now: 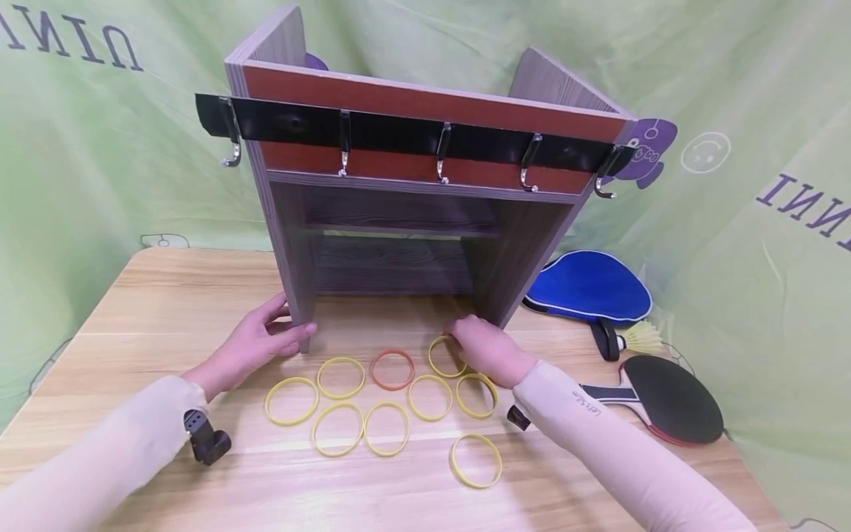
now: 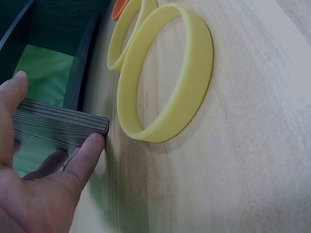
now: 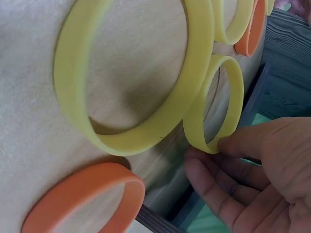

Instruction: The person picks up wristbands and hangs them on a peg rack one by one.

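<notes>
Left hand [image 1: 259, 343] is grasping the left side panel [image 1: 292, 244] of the wooden hook rack [image 1: 425, 92] near its foot, thumb lying on the inner face and fingers on the outer; judging by this, it is bracing the rack against shifting on the table [image 1: 179, 310].

Right hand [image 1: 488, 351] is pinching a yellow silicone wristband [image 3: 195, 132] by its rim, thumb against forefinger, just in front of the rack's right side. The rim is probably being chosen because a thin loop lying low offers fingertips little else to catch.

Seven other yellow wristbands [image 1: 291, 423] and an orange wristband [image 1: 392, 388] are lying flat between the person and the rack, presumably for easy reach. A second orange wristband [image 3: 77, 187] is showing in the right wrist view only, likely being hidden by the sleeve overhead.

Five metal hooks [image 1: 442, 151] are hanging bare along the rack's black strip, facing the person. Blue racket pouch [image 1: 588, 288], shuttlecock [image 1: 641, 338] and table tennis paddle [image 1: 673, 399] are lying off to the right, seemingly set aside from the working area.
</notes>
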The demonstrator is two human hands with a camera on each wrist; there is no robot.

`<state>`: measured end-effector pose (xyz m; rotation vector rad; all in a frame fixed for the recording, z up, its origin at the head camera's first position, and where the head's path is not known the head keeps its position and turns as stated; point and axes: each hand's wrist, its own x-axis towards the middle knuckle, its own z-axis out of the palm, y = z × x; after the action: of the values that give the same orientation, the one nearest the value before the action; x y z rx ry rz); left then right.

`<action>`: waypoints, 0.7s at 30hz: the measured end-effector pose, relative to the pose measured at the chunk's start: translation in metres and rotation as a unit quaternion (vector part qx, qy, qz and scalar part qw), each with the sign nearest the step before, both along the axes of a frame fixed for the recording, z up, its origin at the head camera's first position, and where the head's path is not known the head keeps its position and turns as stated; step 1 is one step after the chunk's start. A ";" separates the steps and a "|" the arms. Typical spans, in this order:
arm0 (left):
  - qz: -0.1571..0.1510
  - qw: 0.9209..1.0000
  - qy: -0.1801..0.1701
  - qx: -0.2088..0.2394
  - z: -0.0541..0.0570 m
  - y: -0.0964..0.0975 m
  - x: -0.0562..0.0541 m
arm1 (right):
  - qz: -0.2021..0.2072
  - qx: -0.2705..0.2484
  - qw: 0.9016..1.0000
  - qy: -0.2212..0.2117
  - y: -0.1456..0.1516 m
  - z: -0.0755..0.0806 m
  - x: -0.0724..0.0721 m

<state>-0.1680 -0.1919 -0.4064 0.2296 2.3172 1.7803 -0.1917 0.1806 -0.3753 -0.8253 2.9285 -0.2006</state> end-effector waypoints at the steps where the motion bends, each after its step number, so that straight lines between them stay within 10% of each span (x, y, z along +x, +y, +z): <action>1: 0.000 1.000 -0.001 0.001 0.000 0.000 0.000 | -0.002 0.001 1.000 0.000 0.000 0.001 0.000; 21: -0.005 1.000 -0.007 0.002 -0.002 -0.002 -0.002 | 0.045 -0.089 0.984 -0.145 0.007 0.033 -0.007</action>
<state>-0.1697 -0.1937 -0.4083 0.2272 2.3002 1.7757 -0.1982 0.1873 -0.3420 -0.8662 2.6237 -0.5334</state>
